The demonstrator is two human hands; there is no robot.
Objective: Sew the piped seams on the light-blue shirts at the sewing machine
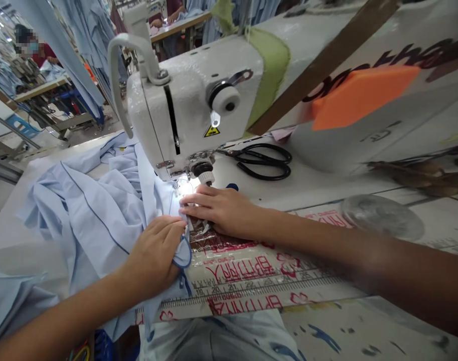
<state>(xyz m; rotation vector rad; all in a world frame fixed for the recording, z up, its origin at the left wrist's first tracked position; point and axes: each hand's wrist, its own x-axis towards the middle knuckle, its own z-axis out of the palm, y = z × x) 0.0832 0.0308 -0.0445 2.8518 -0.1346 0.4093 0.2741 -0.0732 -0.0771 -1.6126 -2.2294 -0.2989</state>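
A light blue garment (97, 210) with dark blue piping lies bunched to the left of the sewing machine (191, 95), its edge under the lit needle area. My left hand (157, 250) is closed on the garment's near edge, where a blue-trimmed curve shows by the thumb. Just right of it, my right hand (229, 210) reaches in flat with fingers stretched out, their tips touching the fabric edge close to the presser foot. The needle itself is hard to make out in the glare.
Black-handled scissors (264, 160) lie behind my right hand. A printed measuring tape strip (244, 286) runs along the table's front edge. A round clear disc (383, 216) sits right, and an orange piece (364, 95) is on the machine arm. Other people work in the background.
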